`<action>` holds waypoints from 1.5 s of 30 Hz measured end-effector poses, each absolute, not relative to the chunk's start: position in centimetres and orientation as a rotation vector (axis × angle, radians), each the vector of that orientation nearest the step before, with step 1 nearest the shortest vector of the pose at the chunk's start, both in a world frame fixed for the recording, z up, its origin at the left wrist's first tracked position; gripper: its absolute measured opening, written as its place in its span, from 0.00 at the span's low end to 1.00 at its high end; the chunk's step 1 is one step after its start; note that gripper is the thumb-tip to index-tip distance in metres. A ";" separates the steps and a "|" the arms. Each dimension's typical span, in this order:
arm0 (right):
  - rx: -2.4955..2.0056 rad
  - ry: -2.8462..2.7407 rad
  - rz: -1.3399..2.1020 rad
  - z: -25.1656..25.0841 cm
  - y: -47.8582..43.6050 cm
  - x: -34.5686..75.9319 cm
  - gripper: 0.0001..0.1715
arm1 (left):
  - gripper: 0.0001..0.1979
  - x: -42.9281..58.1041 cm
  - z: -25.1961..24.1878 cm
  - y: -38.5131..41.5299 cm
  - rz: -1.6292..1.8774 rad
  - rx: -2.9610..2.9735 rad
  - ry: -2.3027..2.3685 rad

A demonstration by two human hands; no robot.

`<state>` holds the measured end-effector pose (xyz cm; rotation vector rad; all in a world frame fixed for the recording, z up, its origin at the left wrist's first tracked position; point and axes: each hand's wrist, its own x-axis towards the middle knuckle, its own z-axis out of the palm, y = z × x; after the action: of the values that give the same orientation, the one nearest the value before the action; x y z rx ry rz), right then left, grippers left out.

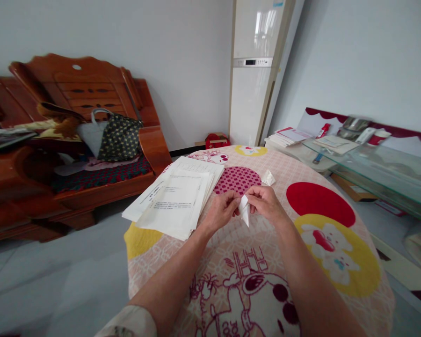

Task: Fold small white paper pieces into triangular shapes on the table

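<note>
Between my two hands is a small piece of folded white paper [244,211], its pointed end hanging down over the tablecloth. My left hand [224,209] pinches its left side with closed fingers. From the right, my right hand [264,202] grips the upper edge between thumb and fingers. Just beyond my right hand, another folded white paper piece [268,178] rests on the cloth. A stack of printed paper sheets [175,196] lies left of my hands, its sheets unevenly spread.
A patterned cloth [266,248] covers the round table. Past its left side stands a wooden sofa [87,89] holding bags. A tall white air conditioner [250,93] is in the corner. On the right, a glass-topped stand [389,173] carries papers and a cup [378,137].
</note>
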<state>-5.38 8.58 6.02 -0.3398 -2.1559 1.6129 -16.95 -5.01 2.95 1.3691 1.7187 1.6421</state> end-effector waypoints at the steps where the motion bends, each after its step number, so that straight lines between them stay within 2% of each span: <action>1: -0.343 -2.151 1.619 6.0 8.6 -5.4 0.10 | 0.15 -17.0 3.0 -5.0 1.640 1.371 1.713; 9: -0.340 -2.086 1.767 6.0 8.4 -5.3 0.20 | 0.18 -17.0 2.8 -5.1 1.654 1.356 1.646; 15: -0.318 -2.113 1.828 6.5 8.4 -4.9 0.15 | 0.21 -17.0 3.1 -5.1 1.699 1.294 1.577; 25: -0.276 -2.130 1.955 6.9 8.2 -4.7 0.14 | 0.23 -17.1 3.4 -5.2 1.747 1.257 1.497; 45: -0.431 -1.771 2.064 6.4 9.4 -4.6 0.18 | 0.24 -17.7 3.2 -5.3 1.703 1.045 1.376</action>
<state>-4.56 9.43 6.36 -0.4314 -1.7710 2.0637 -17.66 -5.33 3.19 1.0455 1.3764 1.7034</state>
